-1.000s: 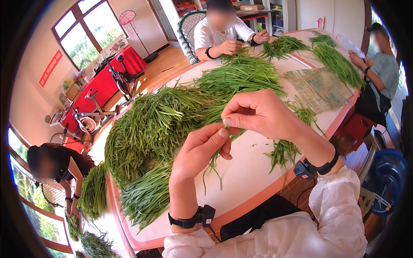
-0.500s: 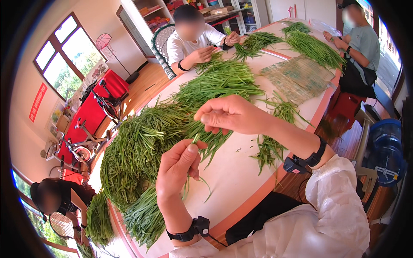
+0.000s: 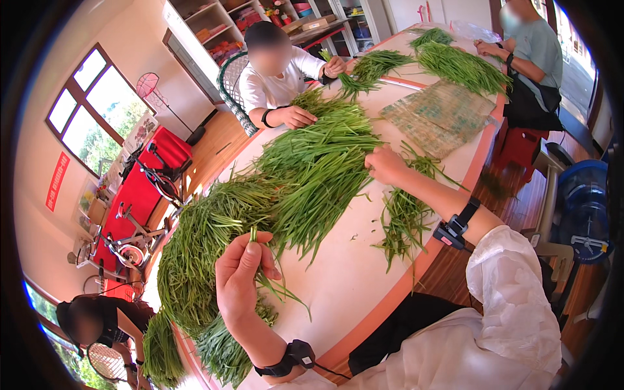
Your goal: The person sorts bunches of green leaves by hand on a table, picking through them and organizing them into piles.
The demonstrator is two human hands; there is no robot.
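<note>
My left hand (image 3: 242, 274) is raised over the near left part of the table, its thumb and fingers pinched round a few green garlic chives (image 3: 284, 291). Their stem ends poke up above the thumb, and the thin leaves hang below toward the tabletop. At the right edge of a large loose pile of chives (image 3: 325, 169), my right hand (image 3: 389, 164) has its fingers drawn together at the stem ends. Whether a stem is between those fingertips is hidden. A darker chive heap (image 3: 201, 253) lies left of my left hand, and another bunch (image 3: 227, 348) lies beneath that wrist.
Trimmed scraps (image 3: 404, 221) lie near the table's right edge, by a greenish woven mat (image 3: 439, 117). Across the table a person in white (image 3: 279, 84) handles chives. Others work at far right (image 3: 530, 52) and lower left (image 3: 110, 325). A blue water bottle (image 3: 582, 208) stands at right.
My right hand has moved away from my left, out to the edge of the chive pile. My left hand has shifted slightly left and down, still holding its chives. The person opposite has lowered one hand.
</note>
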